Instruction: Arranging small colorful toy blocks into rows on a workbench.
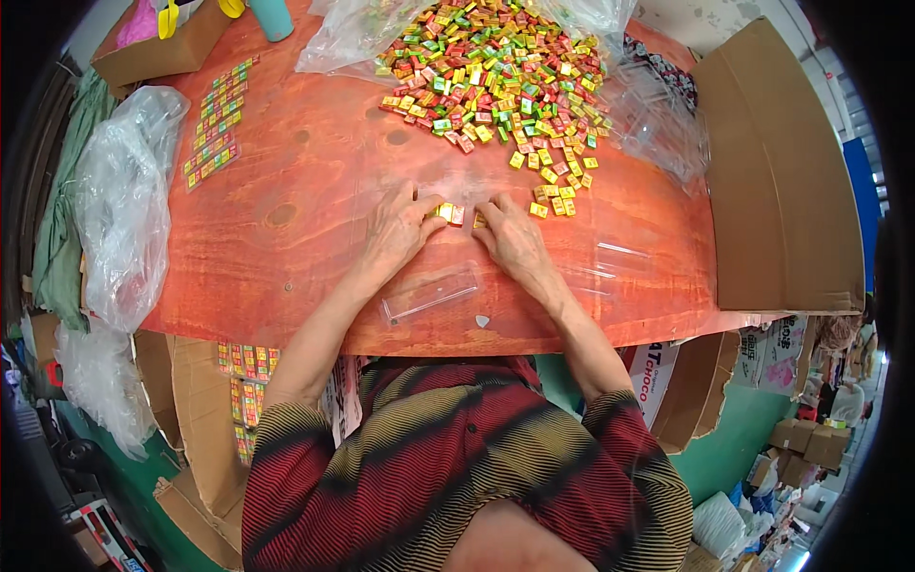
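Observation:
In the middle of the reddish wooden table [295, 253] lies a short row of small yellow and red boxes [446, 213]. My left hand [396, 229] pinches the left end of this row between thumb and fingers. Just right of the row, my right hand [517, 243] has its fingers bent round a small yellow box [479, 220], mostly hidden by the fingertips. A shallow clear plastic tray [434, 294] rests nearer to me, between my forearms. Beyond my hands spreads a big heap of tiny red, yellow and green boxes [505, 76], with several yellow ones trailing toward my right hand.
More clear plastic trays [620, 257] lie to the right, beside a tall cardboard box [777, 181]. Filled packs [214, 124] line the far left, near a clear plastic bag [129, 210]. Below the table's left edge, an open carton [200, 405] holds similar packs.

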Available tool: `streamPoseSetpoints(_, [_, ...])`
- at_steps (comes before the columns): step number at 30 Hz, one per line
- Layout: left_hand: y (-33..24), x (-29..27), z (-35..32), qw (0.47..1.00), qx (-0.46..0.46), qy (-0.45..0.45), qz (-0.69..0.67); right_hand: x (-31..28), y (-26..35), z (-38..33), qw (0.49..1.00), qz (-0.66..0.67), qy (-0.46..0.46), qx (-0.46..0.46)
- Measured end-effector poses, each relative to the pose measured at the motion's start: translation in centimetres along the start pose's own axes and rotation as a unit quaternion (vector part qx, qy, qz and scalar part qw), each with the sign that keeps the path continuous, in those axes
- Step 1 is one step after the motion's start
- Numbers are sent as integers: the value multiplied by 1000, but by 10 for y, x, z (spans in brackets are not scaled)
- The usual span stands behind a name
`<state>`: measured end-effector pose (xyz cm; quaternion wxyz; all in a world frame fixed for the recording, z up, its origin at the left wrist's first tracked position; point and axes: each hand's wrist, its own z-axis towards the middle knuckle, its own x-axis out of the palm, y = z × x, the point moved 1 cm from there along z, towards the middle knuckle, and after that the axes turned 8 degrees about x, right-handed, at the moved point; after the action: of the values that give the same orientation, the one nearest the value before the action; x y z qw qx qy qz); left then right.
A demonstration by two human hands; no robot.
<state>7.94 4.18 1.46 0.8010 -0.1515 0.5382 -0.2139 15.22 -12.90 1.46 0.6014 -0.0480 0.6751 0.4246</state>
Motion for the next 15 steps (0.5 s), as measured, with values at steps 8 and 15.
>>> streamPoseSetpoints(8, [2,5,2,1000,-5,24,-5,-4,-9,24,995,46,-5,-87])
streamPoseSetpoints(15, [1,8,2,999,6,23,22,-7,-30,99,977,-73,-184,84])
